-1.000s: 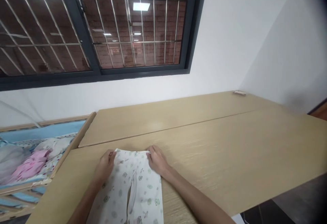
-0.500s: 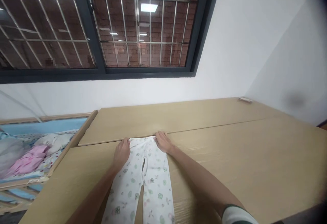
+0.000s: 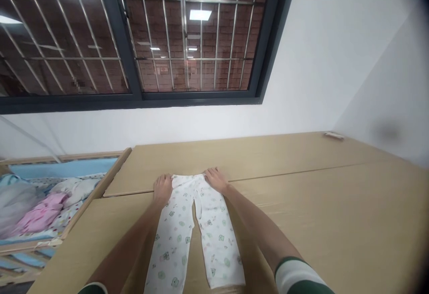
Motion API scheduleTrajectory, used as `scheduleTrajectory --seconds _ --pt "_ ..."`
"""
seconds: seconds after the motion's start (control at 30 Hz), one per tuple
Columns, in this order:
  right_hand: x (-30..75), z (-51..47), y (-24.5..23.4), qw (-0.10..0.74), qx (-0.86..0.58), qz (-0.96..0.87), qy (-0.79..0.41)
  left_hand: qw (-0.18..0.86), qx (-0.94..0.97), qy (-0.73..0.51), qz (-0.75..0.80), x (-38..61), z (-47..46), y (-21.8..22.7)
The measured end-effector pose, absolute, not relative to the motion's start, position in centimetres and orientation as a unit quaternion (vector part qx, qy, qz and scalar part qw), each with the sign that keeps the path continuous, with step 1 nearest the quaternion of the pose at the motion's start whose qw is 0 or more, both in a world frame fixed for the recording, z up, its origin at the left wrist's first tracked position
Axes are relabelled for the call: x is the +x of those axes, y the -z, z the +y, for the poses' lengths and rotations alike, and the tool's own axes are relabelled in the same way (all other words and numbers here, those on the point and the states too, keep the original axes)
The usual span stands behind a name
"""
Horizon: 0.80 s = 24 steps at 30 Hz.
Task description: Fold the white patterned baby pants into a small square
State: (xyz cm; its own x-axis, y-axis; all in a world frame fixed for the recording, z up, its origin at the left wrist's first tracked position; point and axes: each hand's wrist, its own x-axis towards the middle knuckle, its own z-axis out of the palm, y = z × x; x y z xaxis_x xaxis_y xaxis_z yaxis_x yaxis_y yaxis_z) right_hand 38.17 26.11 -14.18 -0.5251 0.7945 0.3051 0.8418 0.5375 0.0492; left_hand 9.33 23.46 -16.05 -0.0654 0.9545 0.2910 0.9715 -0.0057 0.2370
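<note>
Plainly, from the head camera, you have both hands at the waist end of a pair of white pants (image 3: 217, 236), which lie over the wooden tabletop (image 3: 321, 222) in front of you. Your left hand (image 3: 163, 189) has its fingers curled closed on the left corner of the waistband, and your right hand (image 3: 216, 180) is gripping the right corner; the tips of your fingers are partly hidden, so you cannot tell exactly how they press the cloth. The waistband appears just past the seam between the two panels, and the legs run back toward you, apart, with bare wood showing between them. Small green and grey figures dot the fabric. A white-and-green sleeve (image 3: 300, 274) covers your right arm near the elbow. To your left, against the table's end, stands a wooden crib (image 3: 112, 175) holding a pink cloth (image 3: 43, 213) among pale bedding (image 3: 77, 189). Ahead, a dark window frame (image 3: 201, 98) with metal bars (image 3: 184, 30) is set in the white wall (image 3: 301, 88), and a small pale object (image 3: 333, 135) rests at the far right corner.
</note>
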Motion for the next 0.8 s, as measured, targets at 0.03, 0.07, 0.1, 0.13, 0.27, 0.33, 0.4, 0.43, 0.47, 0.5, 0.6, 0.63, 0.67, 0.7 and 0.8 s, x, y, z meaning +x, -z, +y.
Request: scheduleTrajectory --seconds 0.03,0.07,0.1,0.13,0.27,0.33,0.4,0.43,0.47,0.5,0.6,0.63,0.67,0.7,0.8 --pt "38.1 26.4 14.3 0.122 -0.472 -0.867 0.098 0.021 -0.683 0.185 -0.707 9.4 23.7 16.0" --pt "38.1 26.7 14.4 0.121 -0.475 -0.866 0.1 0.019 -0.681 0.181 -0.709 9.4 23.9 16.0" --pt "38.1 27.0 14.5 0.12 -0.479 -0.864 0.101 0.016 -0.679 0.178 -0.713 9.5 24.0 15.9" --pt "38.1 27.2 14.6 0.12 -0.483 -0.861 0.102 0.013 -0.675 0.175 -0.716 9.6 24.1 15.8" --pt "38.3 27.6 15.0 0.121 -0.502 -0.851 0.093 -0.005 -0.662 0.173 -0.729 10.0 24.0 14.9" --pt "38.5 27.7 15.1 0.122 -0.513 -0.846 0.085 -0.015 -0.657 0.177 -0.733 10.2 23.8 14.2" --pt "38.6 27.7 15.1 0.125 -0.521 -0.841 0.076 -0.018 -0.653 0.183 -0.735 10.8 23.2 13.2" --pt "38.6 27.7 15.1 0.126 -0.522 -0.84 0.071 -0.016 -0.652 0.189 -0.734 11.3 22.7 12.7" --pt "38.7 27.7 15.1 0.128 -0.523 -0.84 0.065 -0.013 -0.655 0.195 -0.73 11.9 22.0 12.2" --pt "38.7 27.8 15.1 0.13 -0.522 -0.841 0.058 -0.011 -0.665 0.202 -0.719 12.8 21.1 11.7" --pt "38.8 27.8 15.2 0.141 -0.525 -0.839 0.035 -0.025 -0.731 0.211 -0.649 16.2 17.0 10.6" --pt "38.9 27.9 15.2 0.146 -0.53 -0.835 0.027 -0.041 -0.762 0.207 -0.613 17.5 15.2 10.3" --pt "39.0 27.9 15.3 0.152 -0.537 -0.829 0.019 -0.06 -0.79 0.201 -0.576 18.7 13.2 10.0" --pt "39.1 27.9 15.3 0.158 -0.546 -0.823 0.011 -0.088 -0.818 0.193 -0.535 19.9 11.2 9.7" --pt "39.5 28.1 15.5 0.176 -0.575 -0.799 -0.014 -0.214 -0.861 0.147 -0.437 23.0 5.8 8.9"
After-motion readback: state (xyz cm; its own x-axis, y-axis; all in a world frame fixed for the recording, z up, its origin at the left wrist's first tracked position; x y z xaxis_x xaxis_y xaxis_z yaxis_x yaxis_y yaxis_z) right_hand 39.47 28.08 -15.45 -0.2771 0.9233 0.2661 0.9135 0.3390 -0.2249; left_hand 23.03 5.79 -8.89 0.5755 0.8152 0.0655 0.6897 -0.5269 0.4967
